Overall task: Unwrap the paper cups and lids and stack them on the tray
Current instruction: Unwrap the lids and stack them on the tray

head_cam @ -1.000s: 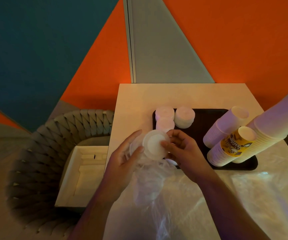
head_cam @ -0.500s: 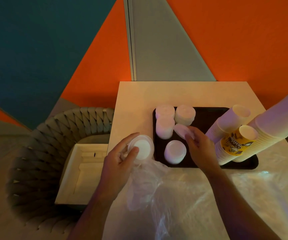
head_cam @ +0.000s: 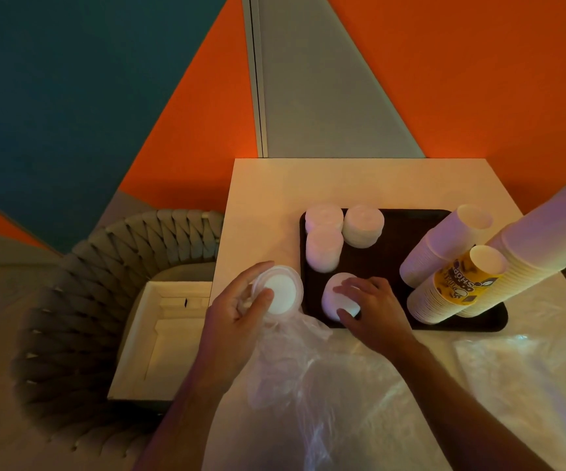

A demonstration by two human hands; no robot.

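Head view looks down on a pale tabletop (head_cam: 275, 185) with a dark tray (head_cam: 383, 266) on it. The left hand (head_cam: 237, 317) holds a sleeve of lids (head_cam: 280, 292) just left of the tray, with its fingers and thumb curled round the top end. Clear wrap (head_cam: 295, 365) hangs from that sleeve and lies crumpled on the tabletop near the person.

The right hand (head_cam: 373, 311) rests on a short lid stack (head_cam: 337, 295) at the near left part of the tray. Its fingers are bent over the top and its thumb touches the near side, so it holds that stack.

Three more lid stacks stand at the far left of the tray: one at the back corner (head_cam: 324, 215), one just right of it (head_cam: 363, 226), and one in front (head_cam: 322, 249). They sit close together, touching or almost touching.

Cups are on the right side of the tray. A white cup stack (head_cam: 441, 246) leans up and right. A yellow cup stack (head_cam: 458, 287) with dark print stands in front of it. A very tall cup stack (head_cam: 540, 236) leans off toward the right edge of the view.

More clear plastic (head_cam: 519, 372) is spread on the tabletop at the near right.

Left of the tabletop is a grey woven chair (head_cam: 111, 253) with a white box (head_cam: 162, 338) on its seat. Behind it all are orange, blue and grey wall panels.
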